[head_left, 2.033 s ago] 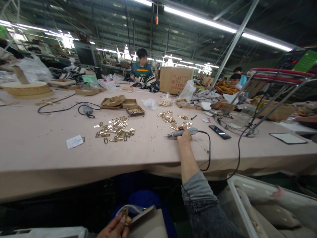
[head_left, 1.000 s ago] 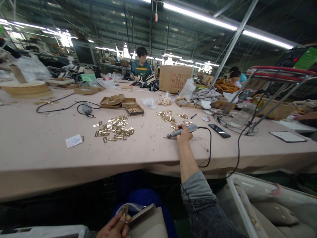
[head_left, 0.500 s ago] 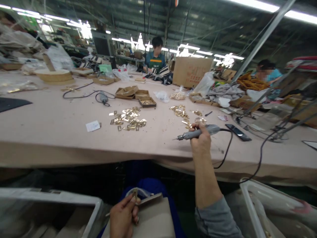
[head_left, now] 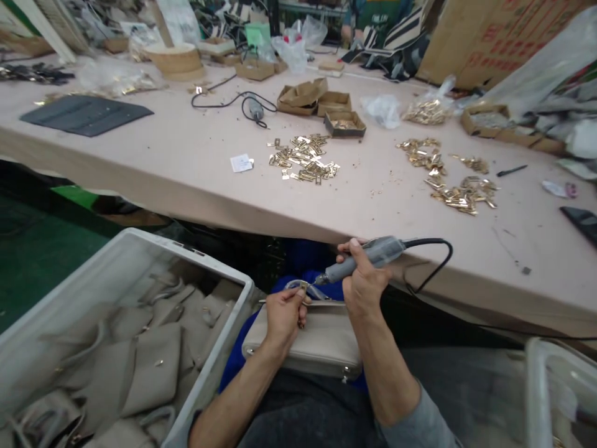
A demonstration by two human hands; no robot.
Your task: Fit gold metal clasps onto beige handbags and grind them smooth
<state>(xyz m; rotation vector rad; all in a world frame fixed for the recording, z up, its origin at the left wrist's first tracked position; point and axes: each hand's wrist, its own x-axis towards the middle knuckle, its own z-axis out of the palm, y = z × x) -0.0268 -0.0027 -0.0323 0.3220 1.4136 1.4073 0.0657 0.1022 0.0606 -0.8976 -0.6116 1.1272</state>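
A beige handbag point(head_left: 321, 339) rests on my lap. My left hand point(head_left: 284, 316) is at its upper edge, pinching a small gold metal fitting point(head_left: 304, 287) between thumb and fingers. My right hand point(head_left: 366, 283) is wrapped round a grey electric screwdriver point(head_left: 385, 250), whose cord runs off to the right. The screwdriver's bit points left, close to the fitting; whether it touches cannot be made out. A pale handle loop point(head_left: 295, 284) shows just behind my left fingers.
On the table point(head_left: 196, 162) lie a pile of gold frames point(head_left: 305, 160), more gold fittings point(head_left: 466, 194), small cardboard boxes point(head_left: 345, 124) and a second screwdriver point(head_left: 255, 107). A white bin point(head_left: 247, 283) of beige bags is at left, another bin point(head_left: 534, 386) at right.
My right hand has brought the screwdriver from above the table down and left to the bag beside my left hand. The view has tilted downward and turned left.
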